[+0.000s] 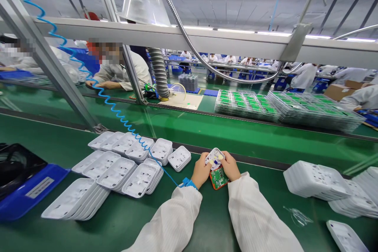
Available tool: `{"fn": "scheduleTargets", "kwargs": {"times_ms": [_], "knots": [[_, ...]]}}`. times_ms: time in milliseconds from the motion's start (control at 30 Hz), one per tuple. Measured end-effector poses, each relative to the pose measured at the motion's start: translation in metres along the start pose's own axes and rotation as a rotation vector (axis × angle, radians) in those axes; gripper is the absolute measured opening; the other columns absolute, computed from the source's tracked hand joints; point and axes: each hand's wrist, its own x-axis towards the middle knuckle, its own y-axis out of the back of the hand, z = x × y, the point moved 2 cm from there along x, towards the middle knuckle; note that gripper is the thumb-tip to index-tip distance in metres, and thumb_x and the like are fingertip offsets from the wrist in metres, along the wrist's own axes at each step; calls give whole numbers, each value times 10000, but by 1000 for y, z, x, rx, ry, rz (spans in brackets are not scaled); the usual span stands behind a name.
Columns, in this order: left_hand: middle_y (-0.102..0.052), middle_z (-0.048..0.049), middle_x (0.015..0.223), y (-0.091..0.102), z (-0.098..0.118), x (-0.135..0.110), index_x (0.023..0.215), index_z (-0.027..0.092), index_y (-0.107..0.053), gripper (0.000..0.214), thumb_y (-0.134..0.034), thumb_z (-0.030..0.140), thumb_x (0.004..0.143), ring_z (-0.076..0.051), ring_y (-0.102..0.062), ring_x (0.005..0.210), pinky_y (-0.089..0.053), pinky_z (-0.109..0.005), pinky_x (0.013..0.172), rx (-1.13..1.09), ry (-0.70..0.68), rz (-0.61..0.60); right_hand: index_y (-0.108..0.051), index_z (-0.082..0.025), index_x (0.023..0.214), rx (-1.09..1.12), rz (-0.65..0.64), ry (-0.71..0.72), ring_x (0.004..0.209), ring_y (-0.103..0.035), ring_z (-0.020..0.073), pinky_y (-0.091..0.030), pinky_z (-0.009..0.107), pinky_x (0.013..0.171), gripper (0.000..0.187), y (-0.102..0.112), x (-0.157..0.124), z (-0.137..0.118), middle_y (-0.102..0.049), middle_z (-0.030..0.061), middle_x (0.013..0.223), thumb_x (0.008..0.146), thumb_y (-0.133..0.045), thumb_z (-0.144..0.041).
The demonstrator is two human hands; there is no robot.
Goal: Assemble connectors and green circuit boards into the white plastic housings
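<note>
Between both hands is a white plastic housing, gripped at its left and right edges. My left hand closes on its left side, with the thumb on the face and a blue strap round the wrist. On the opposite side, my right hand has its thumb pressed on the housing; finger cots seem to cover the thumb tips. Just below the housing, a green circuit board with an orange-red edge shows between the hands. Whether the board is attached to the housing or lies on the table I cannot tell.
Stacked white housings cover the table's left; more stacks stand right, near a small clear plastic piece. A blue bin is far left. A coiled blue cord crosses the view. Trays of green boards sit beyond the conveyor.
</note>
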Motion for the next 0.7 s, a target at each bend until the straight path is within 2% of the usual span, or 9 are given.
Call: {"fn": "scheduleTargets", "kwargs": {"times_ms": [700], "knots": [[-628,-33,939,0,1,-1,1005,184,-513,264,-454,152,750,-158,-571,829,-410,-253,734,8,-8,-9,-596,-160,923,-5,0,-1,801,-576,205,-426,299,707,357,1,-1,-3,-650,58,870,778,-467,-459]]}}
